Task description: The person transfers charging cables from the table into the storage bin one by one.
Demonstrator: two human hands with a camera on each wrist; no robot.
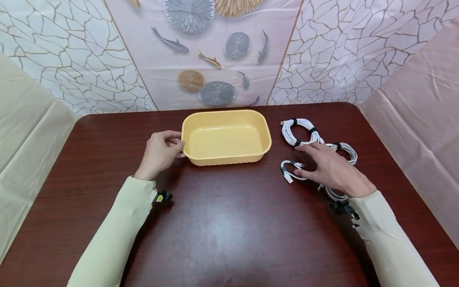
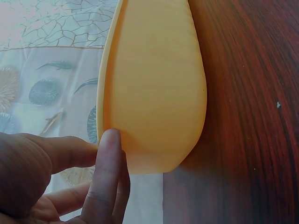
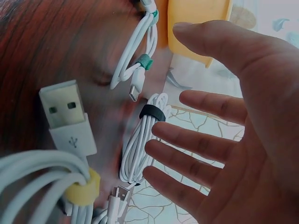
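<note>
A yellow plastic tray (image 1: 229, 161) lies near the back of the table, and my left hand (image 1: 159, 153) pinches its left rim between thumb and fingers. In the left wrist view the fingertips (image 2: 110, 140) press against the tray's wall (image 2: 159, 84). My right hand (image 1: 328, 167) hovers over several bundled white cables with its fingers spread and holds nothing. Around it lie a large coil (image 1: 287, 133) with black ties, another coil (image 1: 349, 150) to its right and a short cable (image 1: 288, 178) with green ties. Nearest the right wrist is a coil with a yellow tie (image 3: 84, 186).
The dark wooden table (image 1: 222, 223) stands against a patterned cloth backdrop (image 1: 143, 71). Plain pale cloth (image 1: 426, 119) hangs along the right side, with more on the left. The tray sits left of the cables, with bare wood between them.
</note>
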